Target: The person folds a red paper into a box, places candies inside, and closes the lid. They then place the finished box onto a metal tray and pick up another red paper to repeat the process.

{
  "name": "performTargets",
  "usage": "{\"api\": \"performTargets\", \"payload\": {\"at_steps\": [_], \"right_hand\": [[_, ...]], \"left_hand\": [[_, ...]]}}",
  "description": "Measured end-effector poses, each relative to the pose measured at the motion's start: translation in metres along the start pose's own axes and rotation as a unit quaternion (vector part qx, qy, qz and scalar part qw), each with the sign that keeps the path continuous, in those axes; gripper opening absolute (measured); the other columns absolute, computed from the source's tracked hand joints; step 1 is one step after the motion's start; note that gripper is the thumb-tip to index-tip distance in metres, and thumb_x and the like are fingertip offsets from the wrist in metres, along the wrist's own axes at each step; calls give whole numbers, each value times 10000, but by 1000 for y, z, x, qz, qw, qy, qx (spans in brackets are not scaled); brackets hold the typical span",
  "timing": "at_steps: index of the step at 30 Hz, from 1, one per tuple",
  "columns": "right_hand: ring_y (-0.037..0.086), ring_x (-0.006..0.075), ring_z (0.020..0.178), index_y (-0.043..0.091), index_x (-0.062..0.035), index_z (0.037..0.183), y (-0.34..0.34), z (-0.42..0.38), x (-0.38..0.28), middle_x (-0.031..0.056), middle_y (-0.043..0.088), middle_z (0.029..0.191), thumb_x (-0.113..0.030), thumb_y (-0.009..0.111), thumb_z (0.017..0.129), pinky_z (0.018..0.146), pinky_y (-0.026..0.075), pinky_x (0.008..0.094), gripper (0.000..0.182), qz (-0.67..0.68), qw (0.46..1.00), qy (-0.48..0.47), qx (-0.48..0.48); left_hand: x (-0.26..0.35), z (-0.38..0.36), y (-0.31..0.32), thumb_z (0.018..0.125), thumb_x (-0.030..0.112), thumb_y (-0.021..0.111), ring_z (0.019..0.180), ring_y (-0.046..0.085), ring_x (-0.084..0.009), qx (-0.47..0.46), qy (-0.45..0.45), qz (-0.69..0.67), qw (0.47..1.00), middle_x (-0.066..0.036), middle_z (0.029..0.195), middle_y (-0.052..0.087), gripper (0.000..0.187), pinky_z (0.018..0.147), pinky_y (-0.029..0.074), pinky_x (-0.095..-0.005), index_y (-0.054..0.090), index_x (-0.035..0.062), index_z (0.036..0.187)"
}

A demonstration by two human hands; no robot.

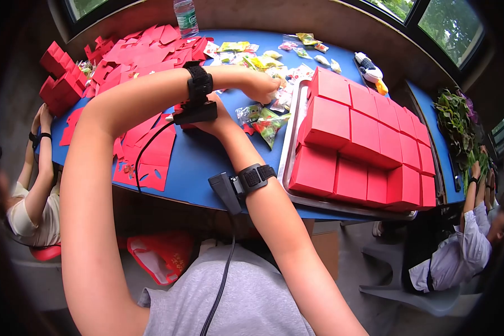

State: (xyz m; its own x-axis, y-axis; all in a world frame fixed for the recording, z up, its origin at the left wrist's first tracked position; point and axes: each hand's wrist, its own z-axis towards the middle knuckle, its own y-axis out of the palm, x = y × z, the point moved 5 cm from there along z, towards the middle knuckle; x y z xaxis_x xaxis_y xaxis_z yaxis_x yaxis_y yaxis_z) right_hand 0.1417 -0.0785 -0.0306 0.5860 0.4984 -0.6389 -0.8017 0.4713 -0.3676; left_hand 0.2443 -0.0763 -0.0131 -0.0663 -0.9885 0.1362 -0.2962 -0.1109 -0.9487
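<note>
My left hand (261, 88) reaches across my right arm into a pile of small wrapped snack packets (288, 84). Its fingers are bent and closed at the pile; what they pinch is too small to make out. Below it, my right hand (211, 119) is mostly hidden behind the black device on my left wrist. Its fingers curl around a red paper box (178, 107), of which only a few edges show. A green snack bag (270, 127) lies just right of my right hand.
A metal tray (290, 145) on the right holds rows of red boxes (369, 126). Flat red card sheets (151, 56) and stacked boxes (61, 78) cover the left. A water bottle (186, 18) stands at the back. Other people sit at both sides; a cable hangs from my wrist device.
</note>
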Motion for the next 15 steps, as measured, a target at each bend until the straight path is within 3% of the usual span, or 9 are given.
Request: {"api": "performTargets", "payload": {"at_steps": [3,4,5,6,8,10,12,14,15], "right_hand": [[578,206,693,585,-39,786,2,1,2,88,609,729,-279,749,688,663,467,328,307,46,999,5,-10],[582,277,768,593,-60,849,2,2,4,120,615,814,-300,747,651,705,469,369,347,66,997,38,-34],[586,348,842,601,-82,911,3,2,5,152,621,899,-322,745,614,747,472,411,408,85,992,71,-58],[586,348,842,601,-82,911,5,1,7,152,621,899,-322,745,614,747,472,411,408,86,992,72,-58],[621,171,848,640,-51,907,4,-3,3,74,666,893,-312,751,708,773,485,326,347,52,999,-6,-6],[616,172,889,638,-52,946,14,-3,17,72,665,930,-316,749,711,809,477,320,370,57,998,5,-37],[612,174,929,637,-53,986,21,-3,23,70,665,966,-319,748,714,845,469,314,396,61,996,16,-61],[598,288,903,578,-81,1010,20,-2,28,112,622,946,-444,812,566,818,474,390,619,149,983,95,-48],[598,288,903,578,-81,1010,18,-3,23,112,622,946,-444,812,566,818,474,390,619,149,983,95,-45]], "left_hand": [[-6,3,1,798,168,501,811,601,-340,15,-39,-26,999,-232,821,588,360,728,497,-400,431,-81,1048],[4,0,-6,798,168,501,811,601,-340,15,-39,-27,999,-232,821,588,360,728,497,-400,431,-81,1048],[9,-4,-15,812,192,502,789,606,-309,41,-82,-139,986,-219,831,593,357,670,511,-385,432,-83,1029],[11,-6,-21,826,215,503,767,611,-277,67,-123,-248,959,-207,842,599,359,613,525,-370,433,-85,1010],[13,5,-2,824,300,539,780,624,-238,3,-126,-235,964,-191,888,602,506,607,550,-347,376,-94,1096],[19,11,6,806,313,580,848,615,-246,14,-181,-143,973,-197,967,585,558,624,552,-351,368,-77,1143],[19,12,4,801,313,594,872,610,-250,-2,-161,-196,967,-197,1006,572,561,622,547,-348,370,-59,1156],[22,13,1,796,314,608,896,604,-253,-22,-138,-243,960,-197,1044,560,565,620,542,-344,373,-40,1168],[26,10,-1,789,298,620,914,601,-254,-53,-138,-265,953,-189,1059,552,559,626,544,-339,374,-21,1178]]}}
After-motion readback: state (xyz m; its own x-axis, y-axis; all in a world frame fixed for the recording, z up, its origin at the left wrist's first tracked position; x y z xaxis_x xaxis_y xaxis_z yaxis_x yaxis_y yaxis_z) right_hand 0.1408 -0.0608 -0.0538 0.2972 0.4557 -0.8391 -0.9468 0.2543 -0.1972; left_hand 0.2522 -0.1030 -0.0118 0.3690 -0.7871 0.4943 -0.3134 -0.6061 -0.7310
